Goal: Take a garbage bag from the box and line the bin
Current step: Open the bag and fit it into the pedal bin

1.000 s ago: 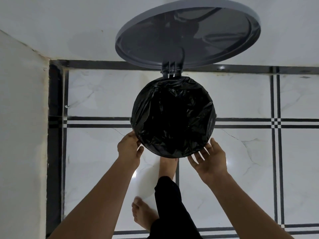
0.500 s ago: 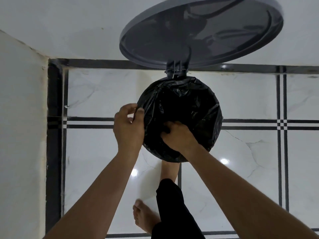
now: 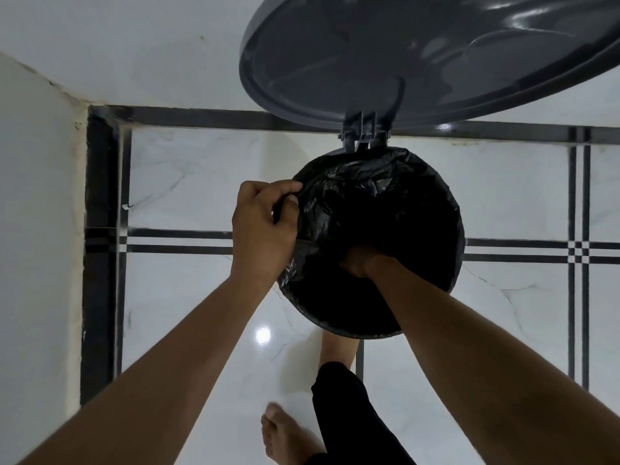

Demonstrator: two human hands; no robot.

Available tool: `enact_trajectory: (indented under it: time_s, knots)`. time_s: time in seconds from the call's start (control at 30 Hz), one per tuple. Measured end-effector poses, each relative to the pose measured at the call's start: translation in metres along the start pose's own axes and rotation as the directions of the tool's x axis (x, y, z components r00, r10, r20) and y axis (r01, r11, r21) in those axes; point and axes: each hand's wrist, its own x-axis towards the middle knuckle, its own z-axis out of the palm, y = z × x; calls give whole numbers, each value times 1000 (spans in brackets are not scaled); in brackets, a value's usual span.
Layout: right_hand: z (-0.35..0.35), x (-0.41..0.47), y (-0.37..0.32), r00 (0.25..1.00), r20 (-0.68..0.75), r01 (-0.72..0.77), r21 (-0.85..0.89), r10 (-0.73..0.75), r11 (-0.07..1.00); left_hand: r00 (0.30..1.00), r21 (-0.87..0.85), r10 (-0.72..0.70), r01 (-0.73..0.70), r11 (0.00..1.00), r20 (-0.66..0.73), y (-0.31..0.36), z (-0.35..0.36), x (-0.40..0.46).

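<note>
A home corner: marble-look floor tiles (image 3: pixel 188 182) (black-bordered), white walls (image 3: pixel 37 229).

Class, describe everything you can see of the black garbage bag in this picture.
The garbage bag is thin, glossy, crinkled black plastic, draped over the rim of the round bin, whose lid stands open. The left hand pinches its edge at the rim; the right hand presses down inside it.

white walls (image 3: pixel 100 45), glossy marble floor (image 3: pixel 188 182), black inlay stripes (image 3: pixel 174 241)
</note>
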Motion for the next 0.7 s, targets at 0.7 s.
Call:
enact_trajectory:
  time_s: [0.7]
  knots:
    - [-16, 23, -16, 999, -54, 7, 181, 3, 983, 998, -9, -24, 25, 1000, 61, -4, -6, 12]
